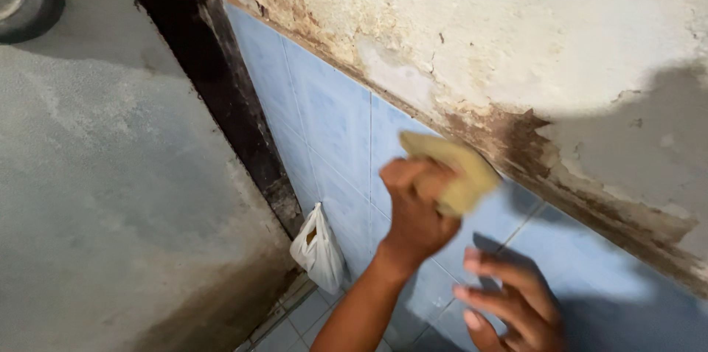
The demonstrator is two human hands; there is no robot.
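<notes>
1. The left hand (417, 212) is closed around a yellow sponge (451, 169) and presses it against the blue tiles (332, 116), right at the top row where they meet the stained plaster (516, 28).
2. The sponge and that hand are blurred, so I judge it to be mid-stroke.
3. The right hand (509, 300) is open and holds nothing; its fingers are spread and seem to rest flat on the tile lower down, like a brace.
4. To do this well, I would keep the sponge's flat face fully on the tile and work along the brown edge in short overlapping strokes. Firm pressure belongs on the tile, not on the flaking plaster above, which looks ready to crumble.
5. The left forearm rises from the bottom of the view, wrist bent slightly back, knuckles toward me.
6. A white plastic bag (318, 252) hangs in the corner by the dark door frame (221, 79), well clear of both hands.
</notes>
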